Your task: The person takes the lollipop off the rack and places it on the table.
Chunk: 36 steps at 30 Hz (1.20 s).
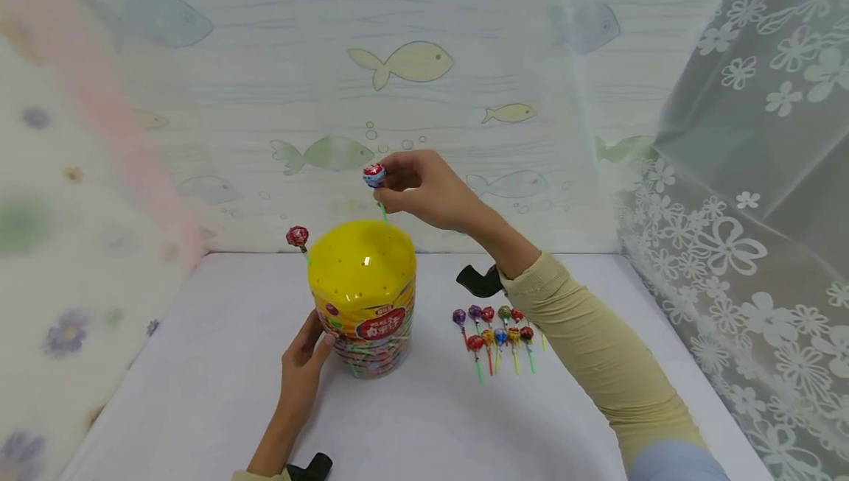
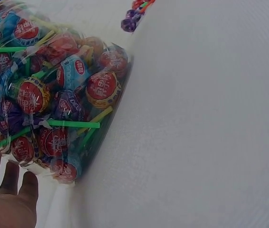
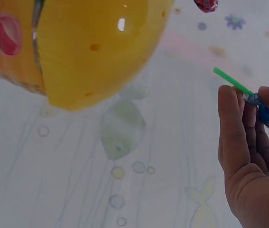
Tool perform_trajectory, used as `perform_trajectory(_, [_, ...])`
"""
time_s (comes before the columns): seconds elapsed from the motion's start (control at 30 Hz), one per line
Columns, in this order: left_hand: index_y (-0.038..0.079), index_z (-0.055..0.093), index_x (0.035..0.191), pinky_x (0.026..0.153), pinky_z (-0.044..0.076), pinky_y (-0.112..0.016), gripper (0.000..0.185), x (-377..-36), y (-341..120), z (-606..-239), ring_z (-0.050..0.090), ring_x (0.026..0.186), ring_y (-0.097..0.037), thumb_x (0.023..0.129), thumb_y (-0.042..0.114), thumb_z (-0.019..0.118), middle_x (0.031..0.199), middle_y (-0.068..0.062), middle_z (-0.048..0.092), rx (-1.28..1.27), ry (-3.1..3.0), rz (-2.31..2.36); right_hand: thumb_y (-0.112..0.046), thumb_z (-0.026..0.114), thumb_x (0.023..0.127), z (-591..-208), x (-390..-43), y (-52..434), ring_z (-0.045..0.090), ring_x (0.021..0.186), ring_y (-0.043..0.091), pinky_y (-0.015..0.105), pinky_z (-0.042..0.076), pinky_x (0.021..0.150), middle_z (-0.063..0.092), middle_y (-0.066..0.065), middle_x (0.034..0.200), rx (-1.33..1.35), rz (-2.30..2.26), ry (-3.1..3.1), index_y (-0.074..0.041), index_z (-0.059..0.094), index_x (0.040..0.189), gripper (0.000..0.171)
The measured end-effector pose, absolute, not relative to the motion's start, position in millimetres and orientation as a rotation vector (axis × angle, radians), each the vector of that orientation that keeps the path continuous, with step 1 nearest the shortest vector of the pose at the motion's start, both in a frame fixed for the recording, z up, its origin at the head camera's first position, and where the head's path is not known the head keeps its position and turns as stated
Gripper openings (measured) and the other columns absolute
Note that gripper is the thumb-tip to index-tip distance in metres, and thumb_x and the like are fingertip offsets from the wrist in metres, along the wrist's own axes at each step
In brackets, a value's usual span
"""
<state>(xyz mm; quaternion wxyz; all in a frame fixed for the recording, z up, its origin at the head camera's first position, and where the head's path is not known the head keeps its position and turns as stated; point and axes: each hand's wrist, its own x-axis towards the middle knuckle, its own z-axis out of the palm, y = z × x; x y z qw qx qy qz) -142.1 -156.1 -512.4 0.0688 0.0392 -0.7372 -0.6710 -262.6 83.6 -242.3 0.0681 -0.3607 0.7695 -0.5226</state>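
Right hand [image 1: 427, 190] pinches a red-and-blue wrapped lollipop [image 1: 374, 175] above the yellow-domed tub [image 1: 363, 297], left hand [image 1: 304, 363] with relaxed fingers resting against the tub's side

We seem to be in a home corner dressed up as a small recording booth. Behind the white table [image 1: 212, 407] we see wallpaper [image 1: 411, 83] printed with pastel fish and bubbles, a soft flower-patterned panel [image 1: 60, 245] on the left, and a sheer lace curtain [image 1: 749, 208] with white flowers hanging on the right.
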Motion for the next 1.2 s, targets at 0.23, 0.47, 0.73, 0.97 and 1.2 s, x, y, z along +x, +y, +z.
perform_trajectory(0.23, [0.013, 0.026, 0.162, 0.114, 0.034, -0.014, 0.064, -141.4, -155.7, -510.0, 0.032, 0.152, -0.026, 0.106, 0.027, 0.055, 0.164, -0.007, 0.035, 0.114, -2.248, -1.999, -0.006, 0.068, 0.095, -269.7, -252.5, 106.8, 0.067, 0.093, 0.026, 0.036, 0.063, 0.083, 0.068, 0.014, 0.104, -1.044, -1.703, 2.33, 0.002, 0.066, 0.116, 0.023])
perform_trajectory(0.47, [0.013, 0.027, 0.162, 0.106, 0.033, -0.003, 0.064, -139.2, -154.9, -509.9, 0.032, 0.152, -0.028, 0.106, 0.026, 0.055, 0.164, -0.008, 0.035, 0.114, -2.233, -2.004, -0.006, 0.069, 0.095, -298.3, -242.1, 127.8, 0.068, 0.093, 0.026, 0.035, 0.063, 0.081, 0.069, 0.015, 0.107, -0.912, -1.777, 2.36, 0.003, 0.065, 0.122, 0.029])
perform_trajectory(0.73, [0.012, 0.027, 0.162, 0.103, 0.037, -0.004, 0.064, -140.0, -154.0, -511.8, 0.032, 0.152, -0.03, 0.107, 0.026, 0.055, 0.164, -0.009, 0.035, 0.11, -2.212, -2.006, -0.006, 0.07, 0.094, -341.3, -229.8, 171.0, 0.07, 0.094, 0.022, 0.039, 0.063, 0.082, 0.07, 0.019, 0.108, -0.728, -1.803, 2.391, 0.003, 0.065, 0.123, 0.031])
perform_trajectory(0.97, [0.013, 0.027, 0.162, 0.103, 0.036, -0.004, 0.064, -138.3, -153.8, -509.2, 0.032, 0.152, -0.03, 0.107, 0.027, 0.055, 0.164, -0.01, 0.035, 0.111, -2.218, -2.005, -0.007, 0.068, 0.096, -387.7, -217.1, 209.6, 0.073, 0.091, 0.016, 0.036, 0.063, 0.081, 0.069, 0.015, 0.105, -0.549, -1.824, 2.38, 0.007, 0.062, 0.122, 0.03])
perform_trajectory(1.2, [0.013, 0.025, 0.162, 0.104, 0.036, -0.004, 0.064, -137.7, -153.8, -508.9, 0.031, 0.152, -0.029, 0.107, 0.027, 0.054, 0.165, -0.009, 0.034, 0.112, -2.216, -2.024, -0.01, 0.068, 0.097, -423.7, -202.9, 232.1, 0.072, 0.092, 0.019, 0.029, 0.063, 0.079, 0.067, 0.016, 0.104, -0.426, -1.771, 2.417, 0.008, 0.06, 0.124, 0.034])
